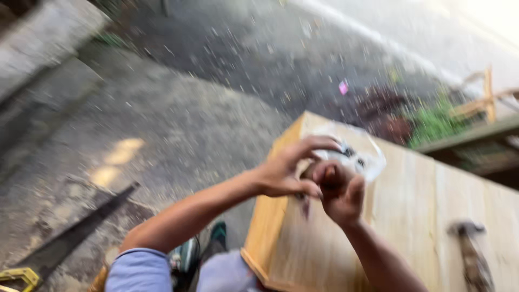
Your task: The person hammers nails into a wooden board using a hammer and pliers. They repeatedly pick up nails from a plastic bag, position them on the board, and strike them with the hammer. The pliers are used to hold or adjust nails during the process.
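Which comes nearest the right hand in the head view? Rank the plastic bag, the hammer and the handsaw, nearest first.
From the right hand:
1. Plastic bag: right at the fingers, above the hand.
2. Hammer: lying on the wooden box, off to the right.
3. Handsaw: on the ground, far left.

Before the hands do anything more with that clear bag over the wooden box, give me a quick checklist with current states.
1. Left hand on the clear plastic bag: ok, its fingers reach over the bag's top.
2. Right hand at the bag: ok, raised against it from below.
3. Bag contents: cannot tell, only small dark bits show through the blur.
4. Wooden box under the hands: ok, directly beneath.
5. Hammer apart from the hands: ok, it lies on the box to the right.
6. Handsaw placement: ok, on the ground, left.
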